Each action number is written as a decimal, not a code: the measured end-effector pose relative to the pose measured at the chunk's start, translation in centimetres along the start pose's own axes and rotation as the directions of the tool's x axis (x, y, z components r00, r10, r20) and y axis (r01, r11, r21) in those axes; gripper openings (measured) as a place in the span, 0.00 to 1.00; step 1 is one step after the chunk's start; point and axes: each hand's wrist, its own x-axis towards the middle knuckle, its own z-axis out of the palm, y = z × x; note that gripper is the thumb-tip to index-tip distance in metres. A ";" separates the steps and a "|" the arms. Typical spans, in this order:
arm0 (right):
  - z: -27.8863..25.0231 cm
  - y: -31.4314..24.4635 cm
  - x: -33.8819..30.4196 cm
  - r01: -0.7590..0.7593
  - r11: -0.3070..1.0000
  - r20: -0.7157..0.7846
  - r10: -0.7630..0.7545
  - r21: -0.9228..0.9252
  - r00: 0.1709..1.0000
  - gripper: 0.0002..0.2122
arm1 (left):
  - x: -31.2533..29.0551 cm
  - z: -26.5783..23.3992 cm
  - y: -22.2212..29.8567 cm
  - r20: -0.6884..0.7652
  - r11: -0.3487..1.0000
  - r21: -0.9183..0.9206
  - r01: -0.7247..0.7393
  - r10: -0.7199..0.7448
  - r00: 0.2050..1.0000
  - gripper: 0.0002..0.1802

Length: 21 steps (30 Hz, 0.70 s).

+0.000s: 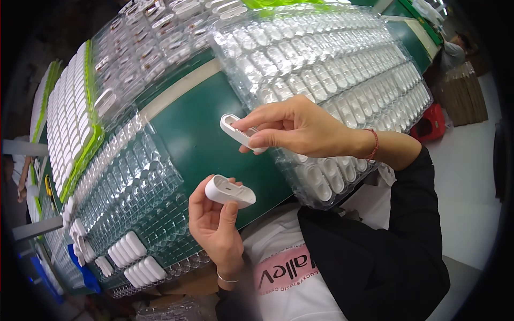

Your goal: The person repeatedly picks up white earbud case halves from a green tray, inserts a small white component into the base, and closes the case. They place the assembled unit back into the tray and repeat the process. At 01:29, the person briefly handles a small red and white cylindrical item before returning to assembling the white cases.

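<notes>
My left hand (pixel 218 232) is closed on a hollow white plastic shell (pixel 242 197), an oval case part with its open side up and a small slot inside. Above it and a little to the right, my right hand (pixel 302 128) pinches a shallower white oval part (pixel 229 122) between thumb and fingers. That part is tilted, with its rimmed hollow side showing. The two pieces are apart, both held over the green table (pixel 206 125). Beside my right wrist lies a transparent blister tray (pixel 300 182) filled with rows of similar white oval parts (pixel 316 184).
At left are a second transparent tray (pixel 152 160) with many pockets and bright green trays (pixel 93 136) of white pieces. Small groups of white shells (pixel 128 249) sit at lower left. Another parts tray (pixel 144 51) lies far left. A red bin (pixel 433 120) stands beyond the right edge.
</notes>
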 end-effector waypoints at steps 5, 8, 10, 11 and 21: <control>1.2 1.3 -0.2 0.163 0.986 0.030 -0.162 -0.046 0.986 0.12 | -0.1 0.0 0.1 0.004 0.997 -0.073 0.040 -0.040 0.999 0.25; 1.6 0.8 -0.6 0.206 0.974 0.006 -0.207 -0.094 0.978 0.12 | 0.2 -0.1 -0.2 0.012 0.995 -0.084 0.053 -0.052 0.999 0.26; 1.6 0.8 -0.8 0.242 0.963 -0.019 -0.246 -0.123 0.969 0.12 | 0.3 0.0 -0.4 0.016 0.994 -0.090 0.066 -0.065 0.998 0.26; 1.7 1.0 -0.7 0.260 0.954 -0.019 -0.266 -0.151 0.964 0.12 | 0.3 -0.1 -0.5 0.018 0.993 -0.099 0.070 -0.069 0.997 0.27; 2.2 1.3 -1.0 0.332 0.910 0.046 -0.332 -0.249 0.942 0.15 | 0.4 0.3 -0.6 0.010 0.996 -0.060 -0.067 0.068 0.998 0.26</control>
